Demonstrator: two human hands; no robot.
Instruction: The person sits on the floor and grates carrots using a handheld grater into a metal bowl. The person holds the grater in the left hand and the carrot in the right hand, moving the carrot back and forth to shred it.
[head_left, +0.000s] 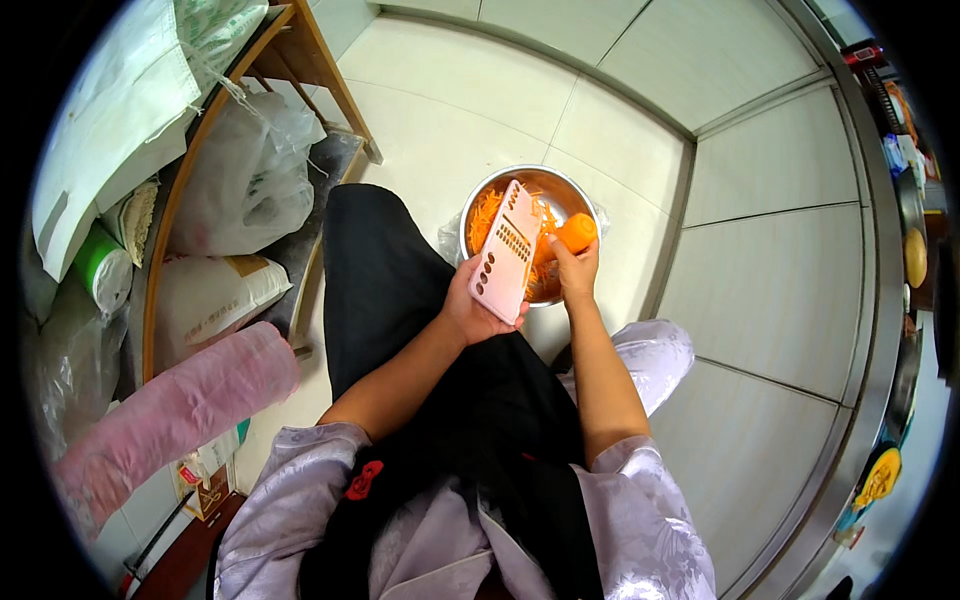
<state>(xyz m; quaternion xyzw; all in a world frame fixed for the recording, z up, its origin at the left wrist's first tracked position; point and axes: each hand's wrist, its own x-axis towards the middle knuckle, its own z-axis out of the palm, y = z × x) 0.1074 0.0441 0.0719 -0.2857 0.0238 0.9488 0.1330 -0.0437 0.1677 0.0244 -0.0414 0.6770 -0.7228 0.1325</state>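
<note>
My left hand (478, 306) grips the near end of a pink grater (504, 259), which slants over a round metal bowl (555, 172). The grater has large round holes near both ends and rows of small holes along its middle. In my right hand (579, 270) is a peeled carrot (577, 231), held beside the grater's right edge. Whether the carrot touches the grater I cannot tell. Orange carrot shreds (486, 217) lie in the bowl on both sides of the grater.
A wooden shelf unit (330, 90) on the left holds plastic bags (244, 172) and a white sack (217, 296). Nearer stands a pink cloth-like roll (184, 412). Tiled cabinet fronts (772, 292) rise on the right, below a counter with cut pumpkin (879, 478). The floor (442, 82) is pale tile.
</note>
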